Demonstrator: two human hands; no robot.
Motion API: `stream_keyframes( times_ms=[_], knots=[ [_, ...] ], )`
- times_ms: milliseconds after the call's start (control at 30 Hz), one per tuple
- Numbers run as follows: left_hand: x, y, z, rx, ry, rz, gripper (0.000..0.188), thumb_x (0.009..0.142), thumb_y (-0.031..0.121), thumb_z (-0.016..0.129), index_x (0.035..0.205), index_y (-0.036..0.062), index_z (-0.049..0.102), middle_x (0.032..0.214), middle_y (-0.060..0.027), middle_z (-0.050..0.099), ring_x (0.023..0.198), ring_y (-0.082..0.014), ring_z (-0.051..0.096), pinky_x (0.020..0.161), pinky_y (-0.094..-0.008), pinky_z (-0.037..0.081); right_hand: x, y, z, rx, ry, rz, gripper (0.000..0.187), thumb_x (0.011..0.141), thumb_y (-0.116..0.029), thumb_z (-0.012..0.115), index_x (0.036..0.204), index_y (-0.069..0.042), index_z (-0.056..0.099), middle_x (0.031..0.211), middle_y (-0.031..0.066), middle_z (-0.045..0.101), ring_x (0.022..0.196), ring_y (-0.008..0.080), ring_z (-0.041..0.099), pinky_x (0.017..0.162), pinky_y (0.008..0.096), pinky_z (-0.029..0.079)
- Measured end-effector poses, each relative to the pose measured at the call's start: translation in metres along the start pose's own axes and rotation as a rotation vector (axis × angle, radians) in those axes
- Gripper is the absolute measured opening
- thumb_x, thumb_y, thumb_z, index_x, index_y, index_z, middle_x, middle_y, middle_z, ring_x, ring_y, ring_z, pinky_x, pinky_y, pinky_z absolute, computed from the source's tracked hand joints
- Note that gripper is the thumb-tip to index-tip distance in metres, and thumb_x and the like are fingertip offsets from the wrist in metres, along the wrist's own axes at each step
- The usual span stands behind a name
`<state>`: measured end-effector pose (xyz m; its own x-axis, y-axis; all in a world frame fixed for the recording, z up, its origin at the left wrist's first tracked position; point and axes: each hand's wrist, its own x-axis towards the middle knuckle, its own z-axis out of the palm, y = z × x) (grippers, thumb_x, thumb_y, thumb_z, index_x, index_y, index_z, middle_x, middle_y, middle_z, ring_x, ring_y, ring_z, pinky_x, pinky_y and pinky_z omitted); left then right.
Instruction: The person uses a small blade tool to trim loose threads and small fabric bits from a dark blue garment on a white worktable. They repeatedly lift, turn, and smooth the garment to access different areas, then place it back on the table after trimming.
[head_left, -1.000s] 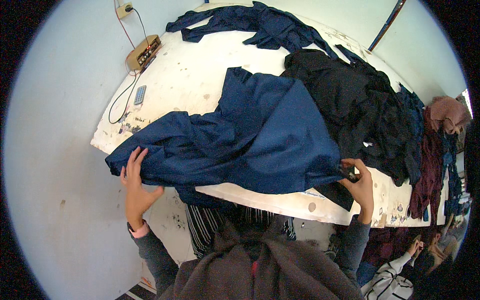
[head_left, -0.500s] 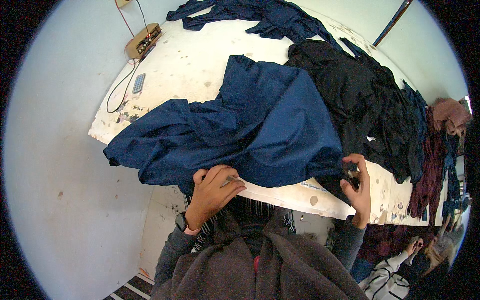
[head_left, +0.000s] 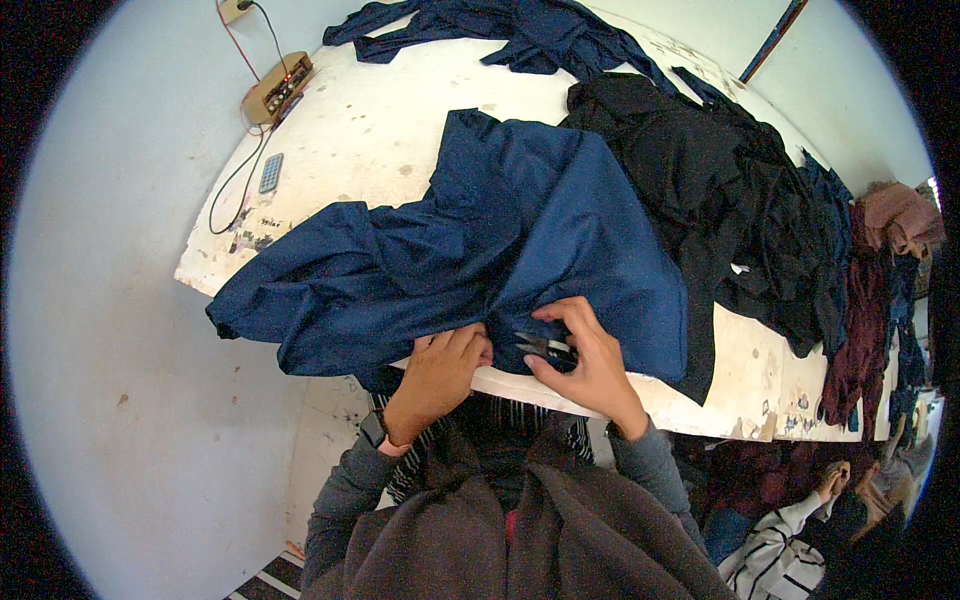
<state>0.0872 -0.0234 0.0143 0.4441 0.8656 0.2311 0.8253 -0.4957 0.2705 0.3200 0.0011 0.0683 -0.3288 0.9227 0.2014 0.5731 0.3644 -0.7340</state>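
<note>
At the near edge of the stained white worktop (head_left: pixel 400 130), a large crumpled navy-blue cloth garment (head_left: pixel 470 260) is spread, its hem pinched in the clenched fingers of the left hand (head_left: pixel 440 365). Just beside it, small dark metal thread snips (head_left: pixel 545 347) are gripped by the right hand (head_left: pixel 585 360) against the fabric. Trimming appears under way; a heap of black garments (head_left: pixel 700 180) lies beyond, seemingly untouched.

White desk (head_left: pixel 400 130), top stained & speckled w/ marks, corner paint chipped. Pale blue-grey wall (head_left: pixel 100 300) on the left, scuffed in spots, w/ a socket (head_left: pixel 233 8) up top and a red wire down to a small wooden box (head_left: pixel 277 88) at desk edge. Flat grey remote (head_left: pixel 270 172) nearby. Even, soft light. Striped floor bit at bottom.
</note>
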Motion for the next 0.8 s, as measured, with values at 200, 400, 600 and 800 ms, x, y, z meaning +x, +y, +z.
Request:
stream_keyframes(
  times_ms=[200,400,600,800],
  knots=[
    [-0.045,-0.022,-0.022,-0.326,0.244,-0.151,0.018,0.08,0.002,0.053,0.095,0.0115,0.057,0.112,-0.0076,0.06,0.102,-0.0298,0.056,0.089,-0.0412,0.034,0.001,0.027,0.017,-0.05,0.014,0.001,0.05,0.076,-0.027,0.079,0.119,-0.011,0.06,0.111,0.0087,0.061,0.097,0.0288,0.068,0.075,0.038,0.056],
    [-0.093,-0.081,-0.057,-0.598,0.88,-0.539,0.02,0.102,0.025,0.055,0.099,0.0054,0.057,0.116,-0.0129,0.055,0.108,-0.0284,0.052,0.096,-0.0386,0.038,0.002,0.017,0.012,-0.043,0.056,0.03,0.048,0.074,-0.018,0.08,0.118,-0.008,0.063,0.107,0.0085,0.062,0.094,0.0242,0.067,0.074,0.0336,0.053],
    [-0.063,-0.115,-0.06,0.198,0.475,-0.669,0.041,0.101,0.033,0.056,0.139,0.0173,0.058,0.156,-0.0207,0.036,0.148,-0.0394,0.027,0.116,-0.0573,0.02,-0.008,0.026,0.009,-0.09,-0.142,-0.027,0.031,0.071,-0.002,0.067,0.102,-0.006,0.07,0.097,0.0113,0.065,0.085,0.0318,0.068,0.071,0.0398,0.054],
    [-0.033,-0.108,-0.03,0.053,0.209,-0.526,0.047,0.098,0.03,0.056,0.145,0.0332,0.055,0.164,-0.0141,0.028,0.152,-0.043,0.017,0.119,-0.0633,0.008,-0.026,-0.004,-0.038,0.753,-0.41,-0.233,0.031,0.069,-0.007,0.088,0.094,-0.003,0.07,0.097,0.0095,0.068,0.091,0.02,0.064,0.075,0.0293,0.047]
  ],
)
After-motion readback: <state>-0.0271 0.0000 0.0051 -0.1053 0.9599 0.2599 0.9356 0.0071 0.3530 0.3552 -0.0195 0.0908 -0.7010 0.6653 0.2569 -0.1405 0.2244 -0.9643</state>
